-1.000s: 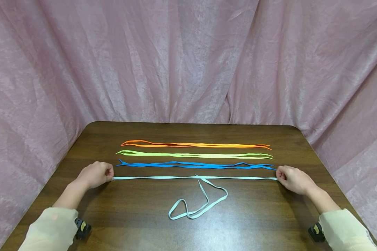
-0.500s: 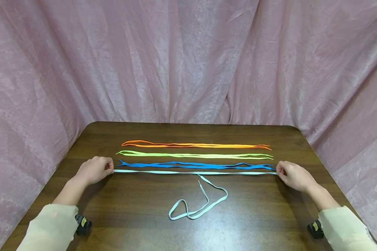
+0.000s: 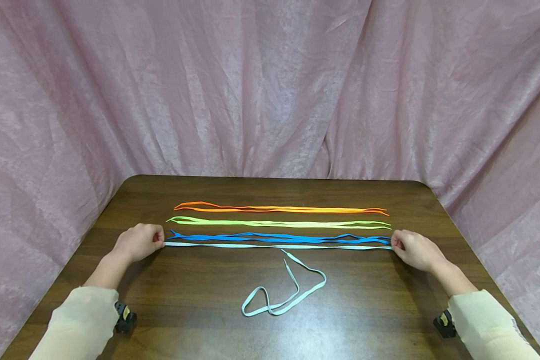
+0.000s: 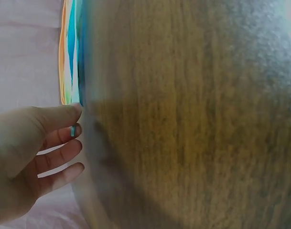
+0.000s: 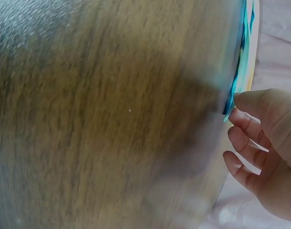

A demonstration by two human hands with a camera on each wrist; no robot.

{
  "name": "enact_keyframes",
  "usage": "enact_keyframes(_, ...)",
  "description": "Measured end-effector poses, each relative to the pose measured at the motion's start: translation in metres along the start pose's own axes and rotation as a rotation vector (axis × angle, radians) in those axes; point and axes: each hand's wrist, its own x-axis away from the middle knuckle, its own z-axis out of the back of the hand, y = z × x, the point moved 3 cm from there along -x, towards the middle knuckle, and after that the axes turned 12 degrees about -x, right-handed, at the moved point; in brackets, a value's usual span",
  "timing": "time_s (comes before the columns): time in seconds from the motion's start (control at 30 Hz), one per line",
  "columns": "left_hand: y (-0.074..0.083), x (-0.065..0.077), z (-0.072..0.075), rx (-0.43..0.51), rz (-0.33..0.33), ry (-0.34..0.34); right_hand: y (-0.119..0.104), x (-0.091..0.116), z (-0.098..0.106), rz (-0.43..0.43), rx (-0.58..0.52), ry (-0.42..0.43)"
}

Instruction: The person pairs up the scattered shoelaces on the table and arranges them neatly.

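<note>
A pale mint shoelace (image 3: 252, 245) is stretched across the table, just in front of the blue shoelaces (image 3: 297, 239). My left hand (image 3: 139, 242) pinches its left end between thumb and index finger; a short tip (image 4: 73, 130) pokes out below the thumb in the left wrist view. At the other end, my right hand (image 3: 417, 250) pinches it the same way, the remaining fingers loosely bent in the right wrist view. A second mint shoelace (image 3: 297, 299) lies in a loose loop nearer to me, one tip close to the stretched one.
Behind the blue pair lie green shoelaces (image 3: 252, 223), then orange shoelaces (image 3: 274, 208), all running left to right. The brown wooden table (image 3: 184, 310) ends at a pink curtain (image 3: 270, 90). Small black cameras (image 3: 125, 318) sit at both wrists.
Both hands have moved away from me with the mint shoelace, bringing it up close to the blue pair. The right hand has also shifted slightly left. The looped shoelace stays put.
</note>
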Motion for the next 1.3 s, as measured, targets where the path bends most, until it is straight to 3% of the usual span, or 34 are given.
enact_keyframes(0.23,0.005,0.005,-0.003,0.012,-0.027,-0.037,0.002,0.004,-0.001,-0.004,0.002,-0.012)
enact_keyframes(0.87,0.007,0.015,-0.003,0.023,-0.057,-0.037,0.001,0.013,-0.001,0.001,-0.007,-0.026)
enact_keyframes(1.3,0.010,0.013,-0.003,0.023,-0.045,-0.020,-0.001,0.013,-0.004,-0.006,0.005,-0.009)
